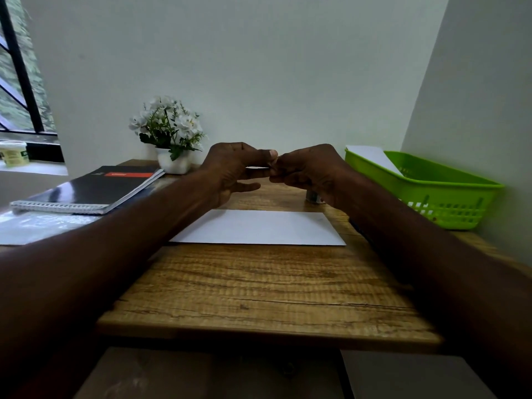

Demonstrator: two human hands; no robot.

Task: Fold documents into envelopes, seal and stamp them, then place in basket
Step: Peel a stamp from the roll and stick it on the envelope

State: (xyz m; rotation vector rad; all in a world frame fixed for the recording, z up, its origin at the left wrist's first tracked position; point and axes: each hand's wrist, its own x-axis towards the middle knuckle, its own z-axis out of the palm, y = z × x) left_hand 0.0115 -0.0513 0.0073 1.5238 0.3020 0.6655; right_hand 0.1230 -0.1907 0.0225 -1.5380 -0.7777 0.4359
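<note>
Above the wooden table [259,283], the left hand [233,168] and right hand [311,171] meet, fingertips pinching a small thin white slip [257,167] between them. A white envelope [259,227] lies flat below; the green basket [431,194], holding white paper [371,156], sits at right.

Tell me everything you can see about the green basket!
The green basket is bright lime green and looks like plastic. It is a rectangle with a smooth rim and side walls that have rows of little slots near the bottom. It sits upright on the far right of the wooden table, close to the wall. A flat white envelope leans inside, poking above the back rim. Neither hand touches the basket.
</note>
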